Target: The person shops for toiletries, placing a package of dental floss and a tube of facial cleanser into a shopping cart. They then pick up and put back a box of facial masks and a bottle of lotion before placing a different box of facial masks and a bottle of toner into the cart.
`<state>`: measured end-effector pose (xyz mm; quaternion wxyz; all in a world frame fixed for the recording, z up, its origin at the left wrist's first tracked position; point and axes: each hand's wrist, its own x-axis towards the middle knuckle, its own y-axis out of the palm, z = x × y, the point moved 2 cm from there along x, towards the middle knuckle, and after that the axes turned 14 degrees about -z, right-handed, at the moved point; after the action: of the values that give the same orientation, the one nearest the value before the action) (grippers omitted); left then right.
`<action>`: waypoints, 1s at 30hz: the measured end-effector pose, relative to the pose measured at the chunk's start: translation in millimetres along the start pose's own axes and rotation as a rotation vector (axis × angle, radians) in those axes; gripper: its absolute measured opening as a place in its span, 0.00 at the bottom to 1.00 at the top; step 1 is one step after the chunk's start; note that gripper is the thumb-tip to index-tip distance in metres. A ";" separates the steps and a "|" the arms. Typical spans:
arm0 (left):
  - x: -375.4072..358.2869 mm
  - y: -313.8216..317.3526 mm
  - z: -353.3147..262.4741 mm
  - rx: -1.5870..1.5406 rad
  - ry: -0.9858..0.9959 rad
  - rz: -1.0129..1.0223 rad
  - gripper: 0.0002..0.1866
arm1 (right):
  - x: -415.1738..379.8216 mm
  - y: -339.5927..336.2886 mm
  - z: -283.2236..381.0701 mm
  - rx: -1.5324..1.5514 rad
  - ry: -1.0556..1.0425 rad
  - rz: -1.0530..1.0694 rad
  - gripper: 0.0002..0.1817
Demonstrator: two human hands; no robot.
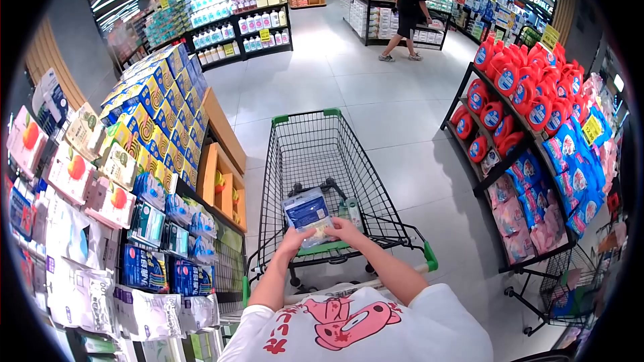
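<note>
My left hand (296,240) and my right hand (347,232) grip the lower corners of a flat blue packet (306,209) in a clear plastic wrapper. Pale lettering on its label is too small to read. Both thumbs lie across its near edge, and the other fingers are mostly hidden. The packet is held over the near end of a black wire shopping cart (375,188) with green corners. Just beyond my right hand, a white and green item (353,212) shows in the cart, partly covered by the packet.
On the left stand stacked blue and yellow boxes (155,104) and a rack of hanging packets (144,268). A shelf of red detergent bottles (506,80) is on the right, with another cart (570,281) behind it. Ahead, a person in black (410,10) walks across the tiled floor (382,87).
</note>
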<state>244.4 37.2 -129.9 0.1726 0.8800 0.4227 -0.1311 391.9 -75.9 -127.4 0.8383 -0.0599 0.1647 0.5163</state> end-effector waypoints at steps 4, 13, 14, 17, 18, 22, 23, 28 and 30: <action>-13.7 6.2 -11.4 0.190 0.008 0.000 0.16 | -11.7 3.0 4.9 0.134 0.089 0.018 0.19; 4.1 -1.0 2.0 0.069 -0.116 -0.143 0.30 | 0.6 -8.1 2.1 0.238 0.112 -0.081 0.19; 10.5 -4.7 6.1 0.020 -0.080 -0.123 0.30 | 0.5 -7.5 4.1 0.250 0.103 -0.066 0.19; 9.5 -4.6 7.8 0.030 -0.140 -0.045 0.28 | -4.3 -6.5 10.3 0.284 0.218 -0.050 0.19; 7.2 -3.0 6.1 0.059 -0.186 -0.016 0.27 | -4.3 -7.1 10.3 0.280 0.275 -0.053 0.19; 1.8 -2.5 -2.0 0.015 -0.160 0.052 0.24 | -6.7 -6.7 14.7 0.361 0.242 -0.064 0.20; -0.5 -2.4 -4.7 -0.022 -0.135 0.058 0.23 | -7.0 -7.5 15.0 0.379 0.228 -0.063 0.20; -6.3 1.4 -9.9 0.048 -0.086 0.143 0.20 | -7.4 -6.6 7.6 0.279 0.312 -0.039 0.20; -6.6 -1.3 -7.6 0.145 -0.082 0.101 0.21 | -7.4 -4.4 8.0 0.195 0.284 -0.077 0.18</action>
<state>240.0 36.5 -120.7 0.1317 0.9043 0.3597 -0.1884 394.4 -82.0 -117.8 0.8275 -0.0566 0.3284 0.4519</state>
